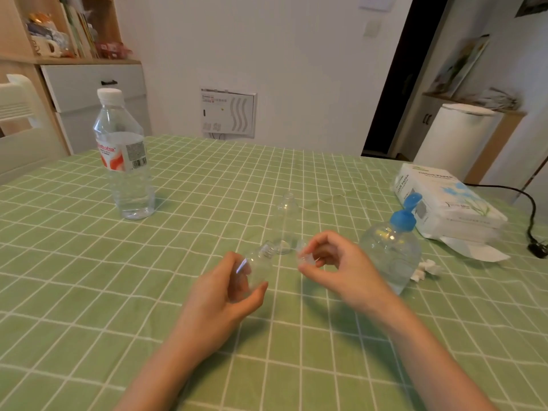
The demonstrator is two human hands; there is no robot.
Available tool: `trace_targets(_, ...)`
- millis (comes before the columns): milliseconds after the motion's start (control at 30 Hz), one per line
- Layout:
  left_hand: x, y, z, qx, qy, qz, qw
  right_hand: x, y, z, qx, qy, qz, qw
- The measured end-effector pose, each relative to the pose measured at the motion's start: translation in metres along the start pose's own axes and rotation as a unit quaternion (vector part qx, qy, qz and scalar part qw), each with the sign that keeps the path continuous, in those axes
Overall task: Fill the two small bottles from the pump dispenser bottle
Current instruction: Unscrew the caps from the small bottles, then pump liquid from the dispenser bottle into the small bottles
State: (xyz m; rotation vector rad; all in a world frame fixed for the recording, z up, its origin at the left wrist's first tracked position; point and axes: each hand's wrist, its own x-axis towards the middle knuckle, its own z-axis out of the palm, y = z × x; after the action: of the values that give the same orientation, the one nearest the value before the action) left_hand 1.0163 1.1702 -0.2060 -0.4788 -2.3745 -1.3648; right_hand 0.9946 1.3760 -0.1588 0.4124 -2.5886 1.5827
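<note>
My left hand [225, 295] holds a small clear bottle [261, 262], tilted with its open threaded neck pointing up and to the right. My right hand [335, 262] pinches a small clear cap [307, 259] just right of that neck, apart from it. A second small clear bottle [286, 221] stands upright on the table behind my hands. The pump dispenser bottle [391, 250], clear with a blue pump head, stands just right of my right hand and holds clear liquid.
A large water bottle [124, 161] with a white cap stands at the far left of the green checked tablecloth [118, 292]. A tissue pack [444, 206] and crumpled tissue [425, 269] lie at the right, with a black cable [530, 215] beyond.
</note>
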Motion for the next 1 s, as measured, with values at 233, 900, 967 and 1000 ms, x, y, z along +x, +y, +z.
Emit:
trace_targets(233, 0.0, 0.0, -0.002, -0.019, 0.018, -0.024, 0.999, 0.008, 0.037, 0.023, -0.026, 0.023, 0.043, 0.998)
trace_targets(900, 0.003, 0.018, 0.01, -0.174, -0.028, -0.073, 0.982, -0.029, 0.011, -0.015, -0.073, 0.055, -0.002, 0.996)
trace_targets(967, 0.01, 0.031, 0.023, -0.198, -0.049, -0.059, 0.977, -0.038, 0.005, -0.033, -0.051, 0.063, 0.012, 0.997)
trace_targets(1000, 0.015, 0.038, 0.031, -0.207, -0.057, -0.056, 0.975, -0.041, 0.003, -0.043, -0.049, 0.065, 0.018, 0.996)
